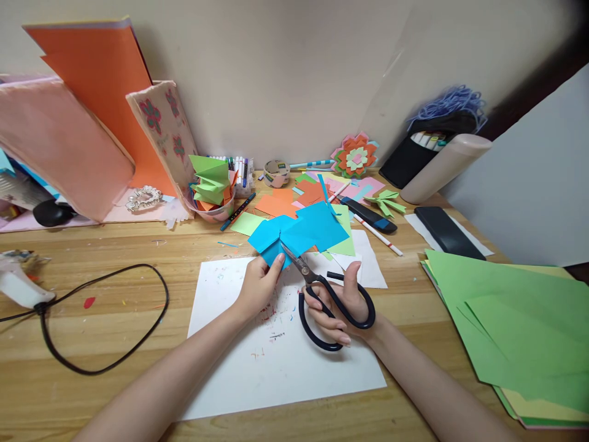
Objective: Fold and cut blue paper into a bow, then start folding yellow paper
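Between the thumb and fingers of my left hand [261,283] is a folded piece of blue paper [269,240], held above a white sheet [230,344]. My right hand [338,307] has its fingers through the black loop handles of a pair of scissors [304,270]. The blades point up and left, and their tips meet the blue paper near my left thumb. How far the blades stand apart is hard to make out. Just behind lies another blue sheet [324,226], partly overlapped by the held piece.
Behind are coloured scraps [278,205], a utility knife [368,215], a marker [238,212], a tub of folded paper [211,202] and a paper flower [356,156]. Green sheets [519,331] and a black phone [448,232] lie right. At left rests a glue gun [23,285] with a looped cord.
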`<control>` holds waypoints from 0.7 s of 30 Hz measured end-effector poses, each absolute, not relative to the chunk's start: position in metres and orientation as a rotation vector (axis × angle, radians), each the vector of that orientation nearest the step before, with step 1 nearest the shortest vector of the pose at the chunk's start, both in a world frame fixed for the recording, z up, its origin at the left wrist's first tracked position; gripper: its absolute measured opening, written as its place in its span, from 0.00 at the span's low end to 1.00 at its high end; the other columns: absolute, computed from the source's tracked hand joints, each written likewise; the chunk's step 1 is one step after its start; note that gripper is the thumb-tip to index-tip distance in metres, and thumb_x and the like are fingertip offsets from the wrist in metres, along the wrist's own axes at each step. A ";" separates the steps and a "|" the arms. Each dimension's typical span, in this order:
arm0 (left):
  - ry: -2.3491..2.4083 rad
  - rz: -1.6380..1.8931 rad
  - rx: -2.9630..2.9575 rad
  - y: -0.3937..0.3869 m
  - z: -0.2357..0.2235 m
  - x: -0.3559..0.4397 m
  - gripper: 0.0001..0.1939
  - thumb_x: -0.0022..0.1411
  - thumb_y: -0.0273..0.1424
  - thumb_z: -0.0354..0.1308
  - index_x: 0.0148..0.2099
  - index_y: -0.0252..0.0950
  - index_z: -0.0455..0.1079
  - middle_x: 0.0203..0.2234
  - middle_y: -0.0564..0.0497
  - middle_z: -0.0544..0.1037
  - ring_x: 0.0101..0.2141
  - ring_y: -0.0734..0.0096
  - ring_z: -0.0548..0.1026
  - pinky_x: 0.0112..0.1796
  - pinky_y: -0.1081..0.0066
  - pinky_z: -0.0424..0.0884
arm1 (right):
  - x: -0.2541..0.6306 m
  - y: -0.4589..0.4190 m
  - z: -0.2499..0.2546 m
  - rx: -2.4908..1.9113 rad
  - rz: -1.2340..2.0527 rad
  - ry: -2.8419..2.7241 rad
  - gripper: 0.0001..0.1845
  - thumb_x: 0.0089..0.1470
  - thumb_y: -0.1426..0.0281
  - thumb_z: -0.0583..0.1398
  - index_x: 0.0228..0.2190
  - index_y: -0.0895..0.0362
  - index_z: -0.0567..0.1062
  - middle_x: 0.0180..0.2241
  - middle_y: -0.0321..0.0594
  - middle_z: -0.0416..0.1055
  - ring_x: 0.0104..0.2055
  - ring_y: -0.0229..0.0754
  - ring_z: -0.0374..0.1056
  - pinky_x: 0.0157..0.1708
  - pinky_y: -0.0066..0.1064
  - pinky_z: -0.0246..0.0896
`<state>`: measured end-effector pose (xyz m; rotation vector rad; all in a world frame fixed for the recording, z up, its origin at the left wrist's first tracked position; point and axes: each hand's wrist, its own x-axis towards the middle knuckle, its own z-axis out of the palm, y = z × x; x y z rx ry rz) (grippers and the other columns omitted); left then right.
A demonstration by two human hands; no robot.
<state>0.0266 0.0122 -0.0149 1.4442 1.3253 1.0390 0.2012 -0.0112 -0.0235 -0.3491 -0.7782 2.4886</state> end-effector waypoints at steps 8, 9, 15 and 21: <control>1.318 1.049 1.432 0.012 -0.014 0.027 0.22 0.60 0.44 0.48 0.20 0.36 0.55 0.13 0.58 0.59 0.18 0.78 0.59 0.23 0.74 0.55 | 0.201 -0.012 -0.022 -0.415 2.475 -0.787 0.49 0.27 0.31 0.27 0.23 0.58 0.63 0.08 0.27 0.54 0.04 0.32 0.49 0.02 0.21 0.43; 1.316 1.046 1.435 0.012 -0.014 0.027 0.22 0.60 0.44 0.48 0.20 0.36 0.54 0.13 0.58 0.59 0.18 0.78 0.59 0.23 0.74 0.55 | 0.201 -0.012 -0.022 -0.407 2.477 -0.785 0.49 0.28 0.31 0.27 0.23 0.58 0.63 0.08 0.27 0.54 0.04 0.32 0.49 0.02 0.21 0.43; 1.299 1.057 1.430 0.012 -0.014 0.028 0.21 0.60 0.42 0.49 0.20 0.36 0.53 0.13 0.59 0.57 0.18 0.78 0.57 0.23 0.75 0.56 | 0.200 -0.012 -0.020 -0.305 2.503 -0.761 0.50 0.27 0.31 0.27 0.24 0.58 0.63 0.08 0.28 0.56 0.05 0.33 0.52 0.03 0.22 0.45; 1.309 1.079 1.416 0.012 -0.017 0.028 0.21 0.60 0.42 0.49 0.20 0.37 0.53 0.13 0.58 0.57 0.18 0.78 0.56 0.23 0.75 0.56 | 0.199 -0.012 -0.020 -0.360 2.495 -0.777 0.51 0.27 0.32 0.26 0.24 0.58 0.63 0.09 0.29 0.57 0.05 0.34 0.53 0.04 0.23 0.47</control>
